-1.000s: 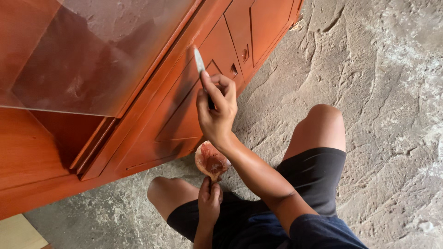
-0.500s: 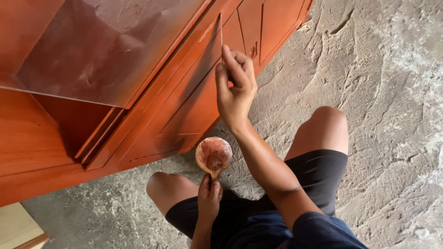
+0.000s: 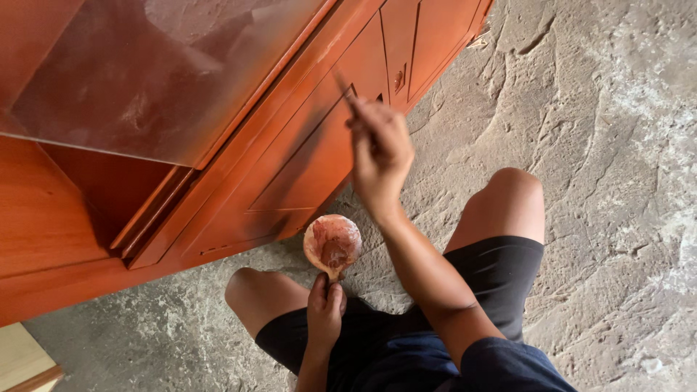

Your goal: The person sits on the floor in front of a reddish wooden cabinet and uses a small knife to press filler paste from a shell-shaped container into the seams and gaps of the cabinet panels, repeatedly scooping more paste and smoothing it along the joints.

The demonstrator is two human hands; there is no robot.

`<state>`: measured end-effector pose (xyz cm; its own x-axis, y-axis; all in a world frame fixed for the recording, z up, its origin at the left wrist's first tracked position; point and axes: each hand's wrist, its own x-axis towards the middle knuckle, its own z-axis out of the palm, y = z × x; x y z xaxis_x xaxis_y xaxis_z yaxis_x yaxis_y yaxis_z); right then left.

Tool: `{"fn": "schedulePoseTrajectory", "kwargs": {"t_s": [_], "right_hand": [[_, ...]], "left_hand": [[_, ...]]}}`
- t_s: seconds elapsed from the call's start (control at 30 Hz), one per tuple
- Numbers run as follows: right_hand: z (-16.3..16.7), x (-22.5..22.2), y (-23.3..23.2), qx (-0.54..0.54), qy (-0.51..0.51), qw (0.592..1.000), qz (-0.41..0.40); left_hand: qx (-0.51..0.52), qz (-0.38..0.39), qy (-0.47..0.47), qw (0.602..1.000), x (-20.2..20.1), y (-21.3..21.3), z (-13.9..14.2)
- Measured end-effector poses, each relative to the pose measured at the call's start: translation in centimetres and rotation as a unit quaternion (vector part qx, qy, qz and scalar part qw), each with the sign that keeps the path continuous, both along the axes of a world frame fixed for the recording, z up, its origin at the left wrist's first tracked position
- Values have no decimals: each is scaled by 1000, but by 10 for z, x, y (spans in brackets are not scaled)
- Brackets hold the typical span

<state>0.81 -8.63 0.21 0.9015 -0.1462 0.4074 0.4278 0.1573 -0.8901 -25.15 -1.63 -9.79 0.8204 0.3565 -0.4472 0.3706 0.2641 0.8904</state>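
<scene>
Two hands at work: left hand (image 3: 324, 312) grips the handle of a round paste-smeared paddle (image 3: 332, 243) low between the knees, while just beyond it the right hand (image 3: 380, 156), blurred, pinching a thin blade (image 3: 343, 86), has shifted rightward along the orange-brown cabinet door (image 3: 305, 156), so filling continues.

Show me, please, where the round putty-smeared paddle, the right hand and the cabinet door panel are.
Round paddle (image 3: 332, 243), head view: on its smeared face.
Right hand (image 3: 380, 149), head view: on the blurred back of the hand.
Cabinet door panel (image 3: 308, 156), head view: on its flat centre.
</scene>
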Motion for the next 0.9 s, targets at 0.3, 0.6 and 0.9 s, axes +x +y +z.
{"fn": "schedulePoseTrajectory", "kwargs": {"t_s": [0.3,0.6,0.9], "right_hand": [[-9,38,8,58,-18,998,-13],[-12,26,9,34,-39,999,6],[-10,28,11,-10,-36,999,-13]], "left_hand": [[-22,19,14,999,-1,-2,-2],[-5,13,15,1000,-1,-1,-2],[-9,20,24,999,-2,-1,-6]]}}
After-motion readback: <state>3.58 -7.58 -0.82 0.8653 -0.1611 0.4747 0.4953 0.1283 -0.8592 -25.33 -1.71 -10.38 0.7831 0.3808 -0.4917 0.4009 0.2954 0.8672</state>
